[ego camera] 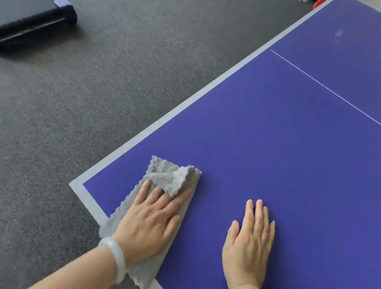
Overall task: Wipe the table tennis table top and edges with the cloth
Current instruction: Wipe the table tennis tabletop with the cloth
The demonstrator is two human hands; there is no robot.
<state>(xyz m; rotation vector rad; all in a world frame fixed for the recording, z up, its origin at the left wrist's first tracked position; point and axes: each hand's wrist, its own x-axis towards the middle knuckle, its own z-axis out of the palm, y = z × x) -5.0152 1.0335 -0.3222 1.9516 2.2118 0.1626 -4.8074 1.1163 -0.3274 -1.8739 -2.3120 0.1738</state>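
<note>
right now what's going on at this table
A person is wiping the blue table tennis table near its corner. The left hand presses flat on a grey cloth that hangs over the near edge. The right hand rests flat on the bare top beside it, holding nothing.

Cloth (168, 180) was laid on table (303, 158) near its corner, under left hand (151, 221). Right hand (250, 245) was placed flat on table, right of cloth. Treadmill (21, 8) was positioned on floor (81, 107), far left.

Head-worn camera looks down, near table (279, 155) corner.
</note>
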